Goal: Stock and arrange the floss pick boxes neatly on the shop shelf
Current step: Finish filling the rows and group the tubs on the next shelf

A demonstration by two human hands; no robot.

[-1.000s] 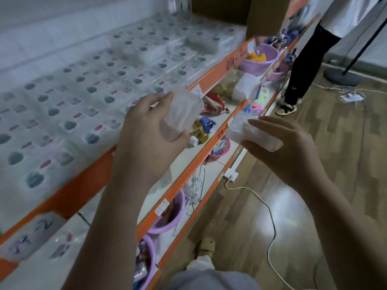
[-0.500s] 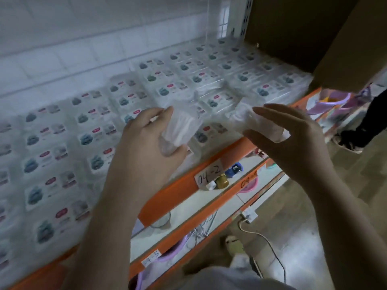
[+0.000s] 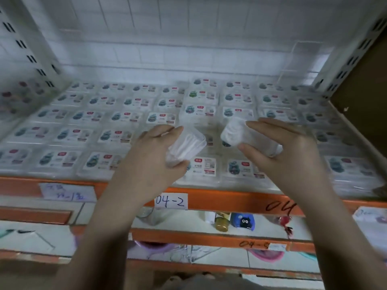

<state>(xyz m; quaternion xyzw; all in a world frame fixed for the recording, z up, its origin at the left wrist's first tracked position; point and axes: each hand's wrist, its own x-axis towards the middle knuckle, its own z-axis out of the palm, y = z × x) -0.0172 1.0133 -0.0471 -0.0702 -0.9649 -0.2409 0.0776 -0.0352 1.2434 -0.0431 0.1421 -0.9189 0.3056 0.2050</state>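
Each of my hands holds one clear floss pick box above the shelf. My left hand grips a box full of white picks, tilted with its end toward the right. My right hand pinches a second box between thumb and fingers, its end facing left. The two boxes are a short gap apart over the front middle rows. Below them the shelf with an orange front rail is covered with rows of flat labelled floss pick boxes.
A paper tag reading 04-2 sticks on the rail. White perforated uprights flank the shelf, and a brown cardboard box stands at the right. Lower shelves hold a small jar, a blue toy and pink basins.
The view has swung left from the aisle to face the shelf squarely. Both hands, still holding their boxes, now hover over the front middle rows.
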